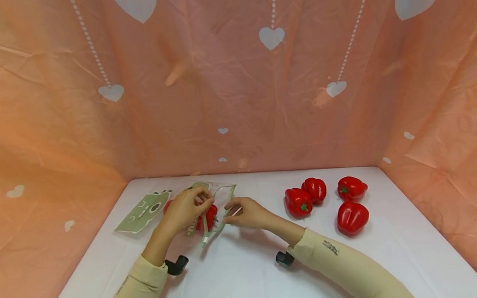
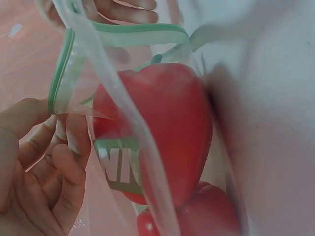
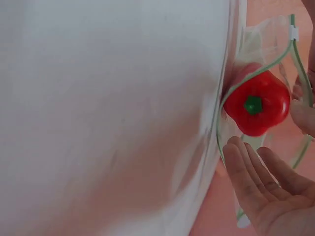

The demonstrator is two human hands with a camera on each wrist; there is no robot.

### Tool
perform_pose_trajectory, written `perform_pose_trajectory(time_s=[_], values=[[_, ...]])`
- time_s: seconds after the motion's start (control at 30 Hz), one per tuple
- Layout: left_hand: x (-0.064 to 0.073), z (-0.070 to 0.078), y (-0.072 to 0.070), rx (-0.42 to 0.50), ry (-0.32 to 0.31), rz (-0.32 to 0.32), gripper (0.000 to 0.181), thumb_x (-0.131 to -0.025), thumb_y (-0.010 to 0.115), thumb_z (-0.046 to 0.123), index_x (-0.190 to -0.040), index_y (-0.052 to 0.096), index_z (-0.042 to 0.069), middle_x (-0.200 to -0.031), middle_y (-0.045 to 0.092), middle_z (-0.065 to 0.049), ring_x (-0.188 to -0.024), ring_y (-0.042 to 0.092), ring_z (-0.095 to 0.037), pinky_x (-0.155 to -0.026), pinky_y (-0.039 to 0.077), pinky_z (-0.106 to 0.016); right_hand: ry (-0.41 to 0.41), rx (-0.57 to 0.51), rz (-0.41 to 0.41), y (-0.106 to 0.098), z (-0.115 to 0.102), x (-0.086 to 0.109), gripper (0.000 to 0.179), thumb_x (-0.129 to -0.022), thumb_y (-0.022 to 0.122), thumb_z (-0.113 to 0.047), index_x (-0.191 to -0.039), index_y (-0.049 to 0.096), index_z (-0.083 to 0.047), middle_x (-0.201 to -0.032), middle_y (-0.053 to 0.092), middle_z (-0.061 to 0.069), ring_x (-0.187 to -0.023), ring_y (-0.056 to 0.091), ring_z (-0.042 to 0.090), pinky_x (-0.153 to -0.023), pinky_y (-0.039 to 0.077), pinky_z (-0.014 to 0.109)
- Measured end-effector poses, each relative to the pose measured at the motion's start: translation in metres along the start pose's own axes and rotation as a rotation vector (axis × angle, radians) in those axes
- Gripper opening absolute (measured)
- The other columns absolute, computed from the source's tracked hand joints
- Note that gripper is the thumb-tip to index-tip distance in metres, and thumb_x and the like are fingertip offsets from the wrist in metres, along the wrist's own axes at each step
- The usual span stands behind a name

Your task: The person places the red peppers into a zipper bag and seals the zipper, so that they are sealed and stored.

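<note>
A clear zip bag (image 1: 224, 195) with green edging stands with its mouth spread toward the right. Inside lies a red bell pepper (image 3: 270, 105) with its green stem facing the mouth. A second red pepper (image 2: 209, 211) shows behind it in the left wrist view. My left hand (image 1: 186, 208) pinches the green zip rim (image 2: 59, 73) between thumb and fingers. At the other side of the mouth is my right hand (image 1: 247, 213), fingers extended and nothing held. Its fingertips (image 3: 234, 147) are close to the rim; whether they touch it I cannot tell. A white slider (image 3: 294, 33) sits on the zip.
Several red bell peppers (image 1: 298, 202) lie on the right of the white table (image 1: 247, 277). A flat green bag with a cartoon face (image 1: 143, 213) lies at the left, beside the open bag. Orange cloth with white hearts (image 1: 235, 98) hangs around the table's back and sides.
</note>
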State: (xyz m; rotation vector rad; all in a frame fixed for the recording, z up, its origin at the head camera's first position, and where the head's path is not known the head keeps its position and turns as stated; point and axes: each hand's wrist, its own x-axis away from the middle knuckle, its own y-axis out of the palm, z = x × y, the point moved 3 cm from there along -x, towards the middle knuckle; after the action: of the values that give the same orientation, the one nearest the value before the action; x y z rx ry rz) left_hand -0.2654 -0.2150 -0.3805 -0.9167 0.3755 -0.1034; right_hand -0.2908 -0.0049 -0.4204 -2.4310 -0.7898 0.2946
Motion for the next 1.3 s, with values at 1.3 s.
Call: perform_pose_trajectory(time_s=[1.3], values=[[-0.001,-0.002,0.005,-0.003,0.002,-0.016,0.006,-0.1,0.077,0.021,-0.101,0.073,0.017,-0.091,0.074,0.004,-0.08,0.064,-0.013,-0.07,0.054,-0.033,0.011,0.254,0.385,-0.092,0.038,0.09,0.047,-0.093,0.086,-0.023,-0.132,0.069,-0.003,-0.125,0.074,0.016,-0.114,0.07,0.037,-0.099,0.059,0.052]])
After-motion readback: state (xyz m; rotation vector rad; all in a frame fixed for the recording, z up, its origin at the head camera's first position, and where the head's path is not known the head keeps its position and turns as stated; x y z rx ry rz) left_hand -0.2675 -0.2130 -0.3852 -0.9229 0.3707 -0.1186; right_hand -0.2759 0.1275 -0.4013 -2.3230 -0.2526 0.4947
